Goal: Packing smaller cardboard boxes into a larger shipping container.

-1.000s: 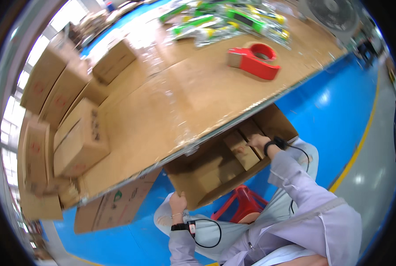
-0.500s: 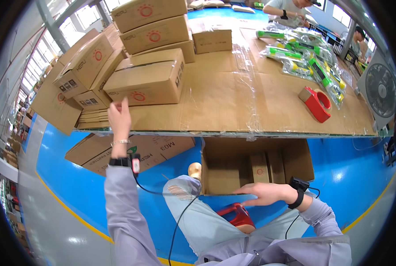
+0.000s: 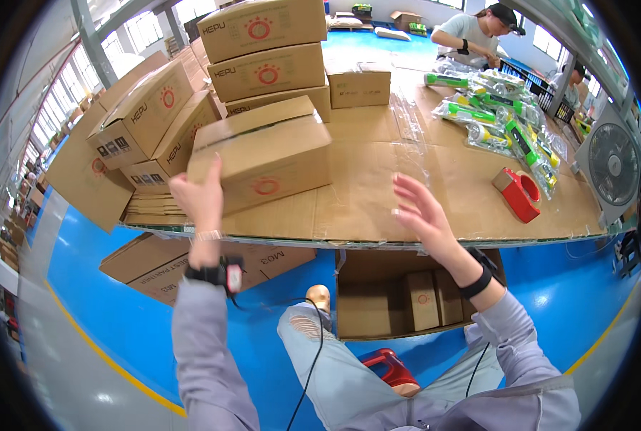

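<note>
Your left hand (image 3: 200,195) lies flat against the near left end of a closed cardboard box (image 3: 263,154), fingers extended upward and touching the cardboard; it presses rather than clasps. Your right hand (image 3: 421,212) is raised with fingers spread, open and holding nothing, just right of the box and apart from it, above the near edge of the bench (image 3: 378,208).

The box rests on the bench near its front edge, left of centre, turned slightly so that one corner points toward you. Behind it stands a stack of similar cartons (image 3: 266,54), and to its left more cartons (image 3: 144,118) lean at the bench's left end, above a pile of flattened cardboard (image 3: 151,208).

A red tape dispenser (image 3: 518,192) sits toward the right front of the bench. Green-and-clear packets (image 3: 503,118) are strewn along the far right side, where another person (image 3: 478,32) is bent over the far edge. A fan (image 3: 611,169) stands at the right end.

Under the bench, an open carton (image 3: 367,302) on the blue floor holds small boxes (image 3: 424,298); flattened cartons (image 3: 155,262) lie to its left.
</note>
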`<action>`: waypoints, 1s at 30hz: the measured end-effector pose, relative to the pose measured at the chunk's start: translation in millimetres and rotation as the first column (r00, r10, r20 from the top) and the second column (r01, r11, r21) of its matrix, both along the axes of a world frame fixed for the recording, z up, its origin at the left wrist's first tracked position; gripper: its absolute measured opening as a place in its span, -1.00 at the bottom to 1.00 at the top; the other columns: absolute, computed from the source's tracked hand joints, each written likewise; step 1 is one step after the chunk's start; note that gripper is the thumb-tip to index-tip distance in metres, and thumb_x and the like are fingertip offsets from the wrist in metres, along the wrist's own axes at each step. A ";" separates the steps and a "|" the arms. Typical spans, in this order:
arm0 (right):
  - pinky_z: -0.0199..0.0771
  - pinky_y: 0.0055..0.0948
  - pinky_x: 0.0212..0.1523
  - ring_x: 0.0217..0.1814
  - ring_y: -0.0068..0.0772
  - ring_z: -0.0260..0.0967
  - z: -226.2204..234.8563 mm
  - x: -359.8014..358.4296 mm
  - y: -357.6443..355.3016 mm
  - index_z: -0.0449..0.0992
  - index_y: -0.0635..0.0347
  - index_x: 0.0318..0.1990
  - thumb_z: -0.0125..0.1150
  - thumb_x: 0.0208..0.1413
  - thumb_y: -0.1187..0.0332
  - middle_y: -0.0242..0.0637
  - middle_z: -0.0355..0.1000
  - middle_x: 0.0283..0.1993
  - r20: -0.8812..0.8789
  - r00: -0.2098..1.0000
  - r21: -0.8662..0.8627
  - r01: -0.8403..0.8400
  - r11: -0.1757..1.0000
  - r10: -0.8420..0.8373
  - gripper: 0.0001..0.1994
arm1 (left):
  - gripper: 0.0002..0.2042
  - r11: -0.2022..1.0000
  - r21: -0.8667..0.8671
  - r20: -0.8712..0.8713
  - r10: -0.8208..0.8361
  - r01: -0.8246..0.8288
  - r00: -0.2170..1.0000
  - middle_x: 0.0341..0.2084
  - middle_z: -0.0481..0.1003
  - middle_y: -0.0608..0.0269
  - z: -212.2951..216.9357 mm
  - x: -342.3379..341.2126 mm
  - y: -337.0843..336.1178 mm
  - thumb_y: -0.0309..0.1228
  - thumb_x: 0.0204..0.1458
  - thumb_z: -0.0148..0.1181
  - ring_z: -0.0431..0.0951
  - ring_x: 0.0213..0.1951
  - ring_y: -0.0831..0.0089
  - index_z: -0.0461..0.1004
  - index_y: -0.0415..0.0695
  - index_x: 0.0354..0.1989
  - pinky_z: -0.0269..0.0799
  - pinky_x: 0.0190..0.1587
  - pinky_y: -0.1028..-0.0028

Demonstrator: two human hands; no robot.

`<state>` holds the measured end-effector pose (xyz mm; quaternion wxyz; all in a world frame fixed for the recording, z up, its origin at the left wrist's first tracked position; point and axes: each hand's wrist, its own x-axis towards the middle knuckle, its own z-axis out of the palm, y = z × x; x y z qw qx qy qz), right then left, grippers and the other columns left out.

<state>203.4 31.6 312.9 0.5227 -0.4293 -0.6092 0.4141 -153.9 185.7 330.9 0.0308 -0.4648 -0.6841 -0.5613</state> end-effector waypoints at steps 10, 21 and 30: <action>-0.12 -0.41 0.36 0.39 -0.35 -0.01 -0.5 -60.3 124.2 0.15 0.32 0.29 -0.05 0.22 0.04 -0.13 0.08 0.36 -0.278 0.955 -0.154 0.058 0.986 -0.100 -0.38 | -0.40 0.793 0.326 0.633 -0.587 0.514 0.504 0.24 0.17 0.05 -39.0 26.8 -92.1 -0.02 0.29 -0.25 0.18 0.23 0.33 0.07 -0.32 0.28 0.02 0.26 0.41; 0.07 -0.40 0.24 0.20 -0.27 0.13 59.4 -1.3 -50.7 0.19 0.45 0.22 0.10 0.10 0.22 -0.06 0.21 0.09 0.108 0.946 0.319 0.258 0.912 -0.305 -0.40 | -0.46 0.720 0.376 0.492 -0.688 0.583 0.533 0.12 0.34 0.06 29.3 91.3 -199.0 -0.13 0.31 -0.33 0.33 0.12 0.35 0.17 -0.36 0.23 0.20 0.17 0.41; -0.15 0.01 0.37 0.43 0.29 -0.23 94.6 63.9 -88.2 -0.08 0.48 0.31 0.39 -0.23 -0.16 0.26 -0.12 0.34 0.710 0.540 0.425 0.182 0.887 -0.452 0.13 | -0.50 0.682 0.321 0.443 -0.721 0.657 0.532 0.15 0.29 -0.05 20.1 161.5 -178.6 -0.35 0.19 -0.28 0.33 0.14 0.30 0.14 -0.42 0.24 0.21 0.16 0.40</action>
